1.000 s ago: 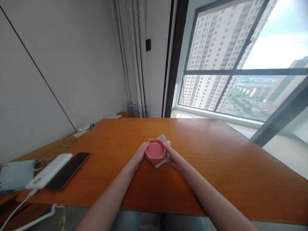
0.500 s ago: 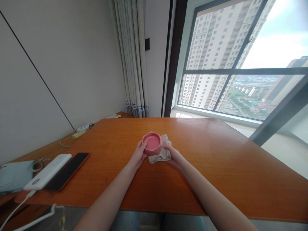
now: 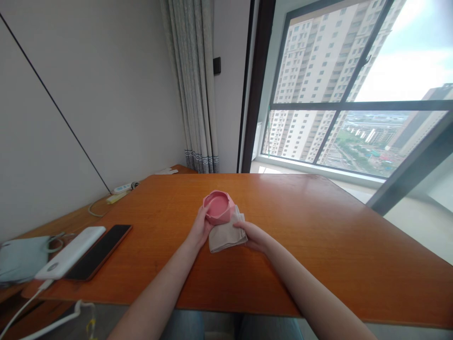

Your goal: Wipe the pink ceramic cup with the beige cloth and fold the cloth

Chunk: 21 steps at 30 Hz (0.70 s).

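Observation:
A pink faceted dish [image 3: 218, 208], shallow with a round hollow, is tilted above the middle of the table. My left hand [image 3: 201, 225] grips its left side, thumb over the rim. In my right hand [image 3: 253, 235] is a folded beige cloth [image 3: 226, 235], pinched at its right edge with the thumb on top. The cloth lies against the lower right side of the dish. The fingers under the dish and under the cloth are mostly hidden.
On the left of the wooden table [image 3: 318, 245] lie a dark phone [image 3: 99, 252] and a white power bank [image 3: 71, 252] with a cable. A power strip [image 3: 122, 188] sits by the wall. A window [image 3: 329, 132] stands behind at right.
The dish has shifted left and slightly up, tilting more. The cloth has moved left and toward me, showing more of its surface below the dish.

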Each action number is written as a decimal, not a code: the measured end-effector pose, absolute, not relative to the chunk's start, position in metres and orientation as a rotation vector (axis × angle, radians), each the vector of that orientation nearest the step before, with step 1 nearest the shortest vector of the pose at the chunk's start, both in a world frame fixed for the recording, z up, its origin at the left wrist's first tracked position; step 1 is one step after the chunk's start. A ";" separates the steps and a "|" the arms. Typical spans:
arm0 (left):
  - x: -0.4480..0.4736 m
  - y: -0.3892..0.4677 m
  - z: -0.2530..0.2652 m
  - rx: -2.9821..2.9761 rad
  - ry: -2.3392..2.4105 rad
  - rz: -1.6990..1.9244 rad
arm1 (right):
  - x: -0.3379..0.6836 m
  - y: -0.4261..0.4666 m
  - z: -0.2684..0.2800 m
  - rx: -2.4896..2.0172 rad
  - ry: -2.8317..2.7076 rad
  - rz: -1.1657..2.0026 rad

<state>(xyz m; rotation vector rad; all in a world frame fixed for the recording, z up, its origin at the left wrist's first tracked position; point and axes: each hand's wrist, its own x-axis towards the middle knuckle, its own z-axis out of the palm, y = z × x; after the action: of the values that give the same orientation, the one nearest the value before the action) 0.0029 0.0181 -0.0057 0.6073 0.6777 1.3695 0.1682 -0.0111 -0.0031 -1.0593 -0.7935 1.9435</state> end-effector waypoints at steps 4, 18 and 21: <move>0.004 0.016 -0.004 0.577 0.679 1.343 | 0.180 -0.008 -0.005 -1.408 -1.330 1.497; 0.012 0.005 -0.009 0.904 0.652 1.135 | 0.183 -0.010 0.003 -1.173 -1.348 1.136; 0.009 0.008 -0.009 0.941 0.623 1.063 | 0.189 -0.004 0.000 -1.240 -1.211 1.280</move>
<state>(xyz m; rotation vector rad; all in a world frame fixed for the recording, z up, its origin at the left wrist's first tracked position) 0.0090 0.0076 -0.0088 0.9412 0.6226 1.0629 0.1887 -0.0036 0.0001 -1.2405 -1.2109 1.2801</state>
